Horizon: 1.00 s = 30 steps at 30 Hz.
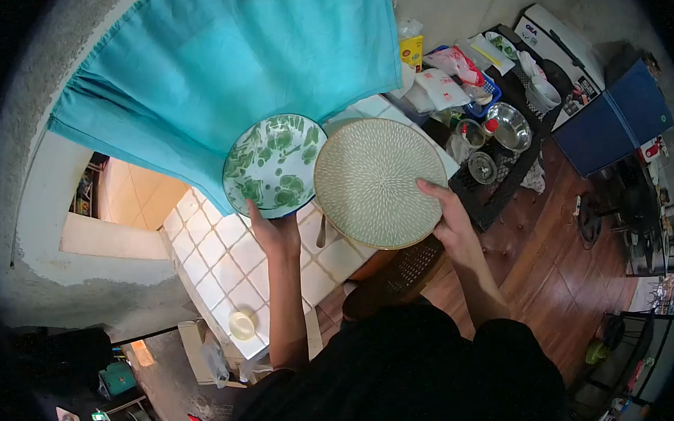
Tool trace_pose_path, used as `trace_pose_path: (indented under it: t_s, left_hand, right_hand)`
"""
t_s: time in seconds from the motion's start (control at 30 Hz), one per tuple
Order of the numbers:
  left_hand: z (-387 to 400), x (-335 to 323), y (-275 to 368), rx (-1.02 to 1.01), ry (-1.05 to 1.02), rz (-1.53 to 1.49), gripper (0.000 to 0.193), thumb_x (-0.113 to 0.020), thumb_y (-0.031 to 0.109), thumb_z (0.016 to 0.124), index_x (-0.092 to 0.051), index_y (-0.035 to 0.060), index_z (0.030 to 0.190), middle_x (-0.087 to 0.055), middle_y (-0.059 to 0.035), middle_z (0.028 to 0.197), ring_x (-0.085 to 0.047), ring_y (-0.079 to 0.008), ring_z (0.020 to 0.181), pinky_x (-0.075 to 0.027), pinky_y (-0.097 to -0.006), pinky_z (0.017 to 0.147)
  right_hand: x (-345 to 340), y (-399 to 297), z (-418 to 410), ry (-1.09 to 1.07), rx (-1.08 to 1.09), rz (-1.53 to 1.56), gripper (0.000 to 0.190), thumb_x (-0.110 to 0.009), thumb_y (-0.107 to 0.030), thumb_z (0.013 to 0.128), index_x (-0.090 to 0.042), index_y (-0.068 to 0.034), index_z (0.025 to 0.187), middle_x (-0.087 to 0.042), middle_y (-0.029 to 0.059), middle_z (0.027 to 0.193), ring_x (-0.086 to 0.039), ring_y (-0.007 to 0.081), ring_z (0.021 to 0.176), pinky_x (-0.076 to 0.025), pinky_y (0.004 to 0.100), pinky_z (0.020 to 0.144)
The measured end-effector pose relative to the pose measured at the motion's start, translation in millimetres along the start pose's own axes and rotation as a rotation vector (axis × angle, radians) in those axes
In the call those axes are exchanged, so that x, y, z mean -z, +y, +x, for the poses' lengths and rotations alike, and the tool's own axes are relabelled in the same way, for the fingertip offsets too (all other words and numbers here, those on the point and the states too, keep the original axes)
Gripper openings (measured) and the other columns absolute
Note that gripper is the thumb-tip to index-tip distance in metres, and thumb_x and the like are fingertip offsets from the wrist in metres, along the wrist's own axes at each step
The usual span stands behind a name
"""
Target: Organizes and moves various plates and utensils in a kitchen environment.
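Note:
Held up over a white-tiled counter [225,268] are two plates, one in each hand. My left hand [275,228] grips the lower rim of a white and green mottled enamel plate [274,162], thumb on its face. My right hand [448,213] holds a pale green plate [378,180] with a radiating white dash pattern by its right edge, thumb on top. The pale plate's left edge meets or overlaps the enamel plate's right edge. Below them the handle of a piece of metal cutlery [321,231] shows on the tiles. A small cream-coloured bowl [242,325] sits near the counter's end.
A turquoise curtain [237,55] hangs behind the plates. To the right, a black rack [479,203] carries a metal bowl [510,127], glass containers and a blue basket [488,97] with bags. A brown chair with a perforated back [409,272] stands against the counter's near side.

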<state>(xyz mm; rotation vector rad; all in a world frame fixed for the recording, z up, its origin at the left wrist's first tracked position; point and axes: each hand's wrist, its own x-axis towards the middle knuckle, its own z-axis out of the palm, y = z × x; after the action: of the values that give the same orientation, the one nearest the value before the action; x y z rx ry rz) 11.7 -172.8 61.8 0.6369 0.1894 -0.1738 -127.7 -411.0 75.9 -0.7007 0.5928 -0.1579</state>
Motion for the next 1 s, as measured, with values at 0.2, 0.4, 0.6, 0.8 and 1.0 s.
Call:
trace_pose_path:
  t_s: [0.2, 0.4, 0.6, 0.8, 1.0]
  left_hand:
    - [-3.3, 11.4, 6.1, -0.027, 0.073, 0.156, 0.048, -0.040, 0.035, 0.093, -0.033, 0.0067, 0.131, -0.042, -0.0068, 0.130, -0.043, -0.0236, 0.117, -0.037, -0.0390, 0.097]
    - [2.6, 73.5, 31.0, -0.081, 0.165, 0.260, 0.049, -0.043, 0.036, 0.092, -0.034, 0.0062, 0.130, -0.044, -0.0081, 0.128, -0.046, -0.0235, 0.114, -0.042, -0.0380, 0.092]
    - [-11.4, 119.7, 40.6, -0.129, 0.287, 0.318, 0.052, -0.046, 0.037, 0.091, -0.034, 0.0054, 0.130, -0.046, -0.0098, 0.125, -0.050, -0.0230, 0.110, -0.045, -0.0363, 0.089]
    - [-15.0, 148.6, 39.5, -0.118, 0.347, 0.321, 0.052, -0.046, 0.037, 0.091, -0.035, 0.0044, 0.129, -0.048, -0.0098, 0.123, -0.052, -0.0227, 0.106, -0.047, -0.0349, 0.086]
    - [-10.0, 171.1, 43.7, -0.276, 0.430, 0.597, 0.042, -0.050, 0.032, 0.090, -0.048, 0.0007, 0.117, -0.058, -0.0111, 0.104, -0.058, -0.0201, 0.088, -0.050, -0.0336, 0.072]
  right_hand:
    - [2.6, 3.4, -7.9, -0.019, 0.005, 0.003, 0.051, -0.064, -0.017, 0.079, -0.044, 0.000, 0.122, -0.054, 0.0119, 0.114, -0.053, 0.0234, 0.104, -0.044, 0.0342, 0.086]
    - [-3.0, -2.4, -14.1, 0.112, 0.052, -0.093, 0.048, -0.064, -0.018, 0.078, -0.047, -0.002, 0.120, -0.055, 0.0094, 0.114, -0.053, 0.0218, 0.102, -0.044, 0.0328, 0.087]
    - [5.6, -5.2, -9.4, 0.116, 0.064, -0.046, 0.042, -0.063, -0.014, 0.079, -0.050, 0.001, 0.116, -0.056, 0.0108, 0.112, -0.055, 0.0230, 0.100, -0.045, 0.0334, 0.087]
    - [-0.4, -3.8, -6.2, 0.078, 0.058, -0.024, 0.041, -0.063, -0.014, 0.080, -0.050, 0.001, 0.116, -0.056, 0.0108, 0.112, -0.055, 0.0238, 0.100, -0.045, 0.0351, 0.087]
    - [-8.2, -0.9, -7.3, 0.086, 0.019, -0.058, 0.040, -0.063, -0.013, 0.080, -0.051, 0.001, 0.115, -0.057, 0.0107, 0.111, -0.056, 0.0237, 0.099, -0.045, 0.0354, 0.086]
